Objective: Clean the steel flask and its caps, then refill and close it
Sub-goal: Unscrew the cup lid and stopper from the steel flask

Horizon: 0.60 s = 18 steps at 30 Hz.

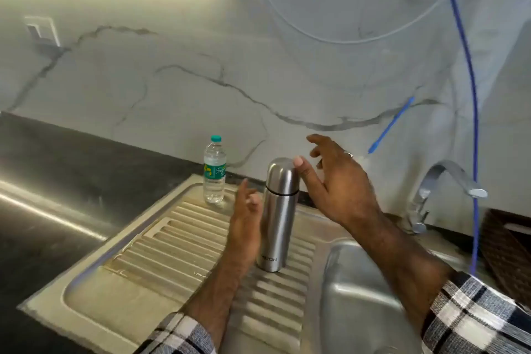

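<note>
Flask (pixel 276 218) shows a blurred, unreadable brand near its base; both hands, left (pixel 245 218) and right (pixel 336 178), open beside it.

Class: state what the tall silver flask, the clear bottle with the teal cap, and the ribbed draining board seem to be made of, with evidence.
Tall silver flask: brushed steel, apparently; satin vertical sheen.
Clear bottle with the teal cap: thin plastic, probably; see-through, ridged walls.
Ribbed draining board: pressed stainless steel, likely; dull, stained.
</note>
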Motion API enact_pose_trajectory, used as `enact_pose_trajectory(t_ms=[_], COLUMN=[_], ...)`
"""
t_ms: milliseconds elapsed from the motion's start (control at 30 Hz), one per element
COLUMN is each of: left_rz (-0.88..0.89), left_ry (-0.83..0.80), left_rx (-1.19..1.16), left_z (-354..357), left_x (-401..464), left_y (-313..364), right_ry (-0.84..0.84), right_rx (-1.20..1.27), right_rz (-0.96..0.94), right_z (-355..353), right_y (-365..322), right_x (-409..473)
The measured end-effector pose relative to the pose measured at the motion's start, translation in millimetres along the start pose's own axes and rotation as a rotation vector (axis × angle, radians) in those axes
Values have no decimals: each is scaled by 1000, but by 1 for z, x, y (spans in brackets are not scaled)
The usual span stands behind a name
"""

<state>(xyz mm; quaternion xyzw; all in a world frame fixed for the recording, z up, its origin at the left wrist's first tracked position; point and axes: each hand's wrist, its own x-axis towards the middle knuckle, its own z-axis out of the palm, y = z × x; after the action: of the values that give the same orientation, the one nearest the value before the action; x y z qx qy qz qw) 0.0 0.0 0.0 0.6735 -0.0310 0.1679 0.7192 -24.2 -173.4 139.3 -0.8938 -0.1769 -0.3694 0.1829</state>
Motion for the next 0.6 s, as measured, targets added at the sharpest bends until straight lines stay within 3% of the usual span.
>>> enact_pose_trajectory(t_ms=[67, 133, 267, 400, 600], left_rz=[-10, -13, -4, -40, 37], left_ry=[-196, -304, -263, -179, -208], left_rx=[14, 94, 150, 160, 138], left_z=[1, 1, 0, 2, -4], left_x=[4, 4, 6, 5, -3], left_y=[-2, -3, -14, -20, 4], right_ry=[-99, -197, -328, -328, -167], right_rx=[100, 37, -124, -232, 5], right_rz=[58, 13, -44, -80, 17], right_z=[10, 14, 28, 37, 23], right_y=[-7, -16, -29, -37, -48], right_x=[12, 22, 36, 36, 45])
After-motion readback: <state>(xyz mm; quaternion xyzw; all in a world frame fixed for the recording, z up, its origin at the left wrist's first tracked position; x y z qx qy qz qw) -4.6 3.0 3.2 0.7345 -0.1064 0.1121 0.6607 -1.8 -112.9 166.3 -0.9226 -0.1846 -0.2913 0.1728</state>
